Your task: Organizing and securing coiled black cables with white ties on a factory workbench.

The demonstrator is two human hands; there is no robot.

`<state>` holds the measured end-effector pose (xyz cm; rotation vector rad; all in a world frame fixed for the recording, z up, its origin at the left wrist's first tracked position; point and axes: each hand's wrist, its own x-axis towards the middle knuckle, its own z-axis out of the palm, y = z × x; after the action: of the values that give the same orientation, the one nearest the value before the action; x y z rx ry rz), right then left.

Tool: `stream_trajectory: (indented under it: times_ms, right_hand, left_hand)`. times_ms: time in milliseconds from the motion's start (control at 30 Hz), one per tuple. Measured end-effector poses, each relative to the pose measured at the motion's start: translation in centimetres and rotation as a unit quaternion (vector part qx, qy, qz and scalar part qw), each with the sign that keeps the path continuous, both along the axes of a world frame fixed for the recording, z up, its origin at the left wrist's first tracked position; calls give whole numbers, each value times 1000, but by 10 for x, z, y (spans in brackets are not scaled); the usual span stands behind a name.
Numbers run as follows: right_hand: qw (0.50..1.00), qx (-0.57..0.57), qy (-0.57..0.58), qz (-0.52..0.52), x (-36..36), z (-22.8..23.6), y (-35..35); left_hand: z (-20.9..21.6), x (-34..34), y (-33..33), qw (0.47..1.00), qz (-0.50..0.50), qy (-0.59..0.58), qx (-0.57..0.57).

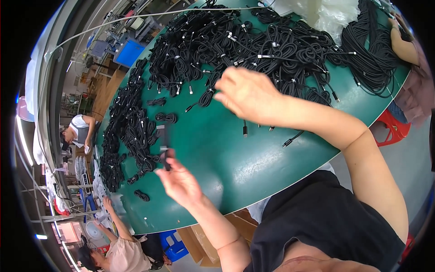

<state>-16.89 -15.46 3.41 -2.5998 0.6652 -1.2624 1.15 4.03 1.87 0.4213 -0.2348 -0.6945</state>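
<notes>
My left hand (180,183) is closed on a narrow flat black strip (164,138) with silvery bands, its far end standing up above the green tabletop (199,145). What exactly the strip is, I cannot make out. My right hand (249,93) is over the near edge of a big heap of coiled black cables (281,45) with metal plugs. Its fingers are curved and a little apart, with nothing visible between them. One tied cable bundle (206,97) lies just left of those fingertips. Small coiled cables (166,118) lie beyond my left hand.
A long row of bundled cables (129,122) runs along the table's left side. Long loose cable hanks (369,54) and clear plastic bags (335,18) are at the far right. Other people sit around the table, one arm (403,45) at the right. A cardboard box (199,245) stands below the near edge.
</notes>
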Motion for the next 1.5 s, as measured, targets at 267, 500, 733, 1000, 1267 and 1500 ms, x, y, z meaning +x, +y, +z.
stream_trajectory:
  times_ms: [267, 500, 733, 1000, 1267, 1500]
  right_hand:
    - [948, -72, 281, -128, -35, -8, -58]
    - [940, -45, 312, -132, -36, -1, -65]
    - [946, -14, 290, -141, -39, 13, -68]
    - [937, 31, 312, -156, -38, 17, -67]
    - [942, 56, 257, -209, -91, 49, -89]
    - [947, 110, 252, -165, -105, 67, -96]
  left_hand:
    - [0, -13, -20, 986, -95, -14, 138]
    - [78, -83, -59, 885, -204, -352, 227]
    - [146, -190, -40, 841, -294, -393, 229]
    - [142, -178, -57, 883, -240, -373, 151]
    - [133, -173, -46, 900, -220, -358, 118]
    - [144, -151, -6, 918, -182, -345, 73]
